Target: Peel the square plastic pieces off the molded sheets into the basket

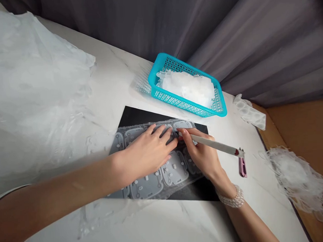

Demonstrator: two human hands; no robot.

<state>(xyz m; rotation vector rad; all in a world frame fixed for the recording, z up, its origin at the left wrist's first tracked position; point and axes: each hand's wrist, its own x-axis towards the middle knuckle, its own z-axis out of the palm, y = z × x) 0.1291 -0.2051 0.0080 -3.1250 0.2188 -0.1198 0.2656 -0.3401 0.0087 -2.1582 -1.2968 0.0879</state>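
A translucent plastic sheet [175, 167] with several moulded rounded-square shapes and small raised pegs lies on a black mat [140, 116]. My left hand [149, 150] rests flat on the sheet, fingers spread, pressing over its middle. Between the thumb and fingers of my right hand [203, 153] is a slim white pen-like tool [214, 144]. Its dark tip touches or nearly touches the sheet close to my left fingertips; which, I cannot tell. The tool's back end points right. A beaded bracelet [231, 196] circles my right wrist.
Behind the mat stands a turquoise basket [187, 105] holding white translucent pieces [186, 86]. More plastic sheets [37, 94] are heaped at left. A pink clipper-like item [242, 166] lies right of my hand. Stringy offcuts [297, 175] hang over a cardboard box [303, 129] at the table's right edge.
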